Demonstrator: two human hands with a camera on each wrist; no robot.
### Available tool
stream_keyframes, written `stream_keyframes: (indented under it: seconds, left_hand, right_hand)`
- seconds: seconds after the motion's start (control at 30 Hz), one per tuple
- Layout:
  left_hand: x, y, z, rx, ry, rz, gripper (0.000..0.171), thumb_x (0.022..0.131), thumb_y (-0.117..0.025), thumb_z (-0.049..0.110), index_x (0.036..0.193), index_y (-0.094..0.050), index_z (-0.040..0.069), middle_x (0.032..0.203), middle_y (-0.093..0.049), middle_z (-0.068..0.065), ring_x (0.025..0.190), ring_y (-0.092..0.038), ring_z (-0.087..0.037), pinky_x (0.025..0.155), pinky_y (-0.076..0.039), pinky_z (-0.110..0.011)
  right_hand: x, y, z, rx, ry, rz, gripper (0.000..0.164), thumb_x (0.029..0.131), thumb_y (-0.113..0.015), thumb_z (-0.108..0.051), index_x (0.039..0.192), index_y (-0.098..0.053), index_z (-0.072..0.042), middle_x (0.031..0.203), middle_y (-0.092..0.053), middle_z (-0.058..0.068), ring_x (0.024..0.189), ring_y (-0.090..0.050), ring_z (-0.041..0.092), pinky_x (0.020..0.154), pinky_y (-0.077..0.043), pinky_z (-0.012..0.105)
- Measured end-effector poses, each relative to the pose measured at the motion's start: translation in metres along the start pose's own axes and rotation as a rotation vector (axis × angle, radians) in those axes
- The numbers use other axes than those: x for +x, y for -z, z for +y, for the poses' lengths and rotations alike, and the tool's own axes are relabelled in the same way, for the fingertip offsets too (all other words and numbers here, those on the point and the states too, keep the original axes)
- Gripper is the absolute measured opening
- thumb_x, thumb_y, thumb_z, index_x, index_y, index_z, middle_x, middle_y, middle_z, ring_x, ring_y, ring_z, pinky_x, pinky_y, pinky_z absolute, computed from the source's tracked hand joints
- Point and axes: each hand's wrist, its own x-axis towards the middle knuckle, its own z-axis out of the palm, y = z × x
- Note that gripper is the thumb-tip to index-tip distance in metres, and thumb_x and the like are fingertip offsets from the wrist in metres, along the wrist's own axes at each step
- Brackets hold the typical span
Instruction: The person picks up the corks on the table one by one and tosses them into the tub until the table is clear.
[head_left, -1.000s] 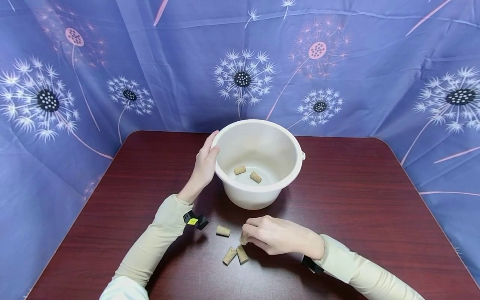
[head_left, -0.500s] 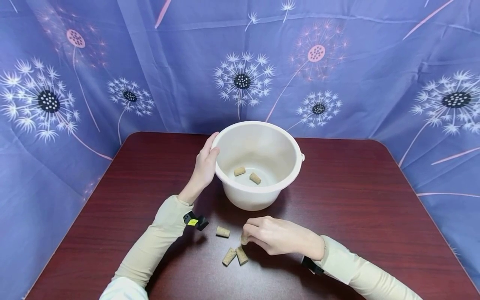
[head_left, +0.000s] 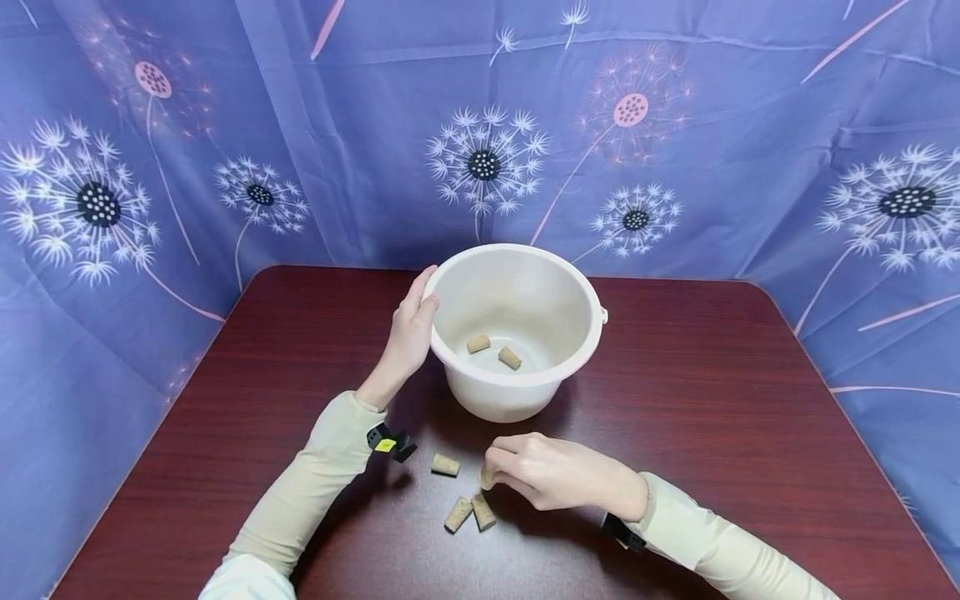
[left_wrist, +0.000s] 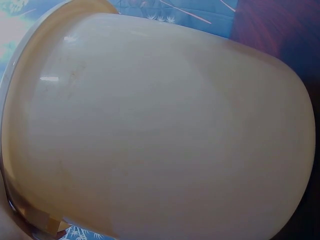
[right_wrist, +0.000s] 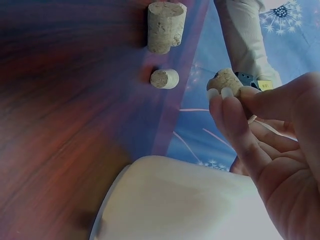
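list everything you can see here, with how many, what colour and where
Tub: one, white, on the table
Corks in tub: two, light brown, lying on its floor
Corks on table: three, light brown, lying in front of the tub, two of them close together
Held cork: one, light brown, in the right hand
Table: one, dark red-brown, under the tub
Cloth: blue with white and pink dandelions, behind and beside the table
Wrist devices: two, black, one at each wrist
Sleeves: two, cream, on both forearms
Left hand: one, gripping the tub's left rim
Right hand: one, pinching the held cork
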Motion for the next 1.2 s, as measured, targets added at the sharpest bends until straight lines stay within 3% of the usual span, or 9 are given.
stream_keyframes:
  seconds: [1.2]
  left_hand:
    - [0.0000,-0.0003,0.0003,-0.003,-0.013,-0.001,0.051,0.099,-0.037,0.015,0.150,-0.035,0.013,0.150,-0.043,-0.011,0.130,-0.048,-0.029,0.107,-0.041,-0.046]
  right_hand:
    - [0.0006,0.0032,-0.0010,-0.030,0.006,0.020,0.015,0.085,-0.067,-0.001,0.092,-0.059,-0.012,0.086,-0.064,-0.007,0.083,-0.063,0.000,0.079,-0.046,0.005]
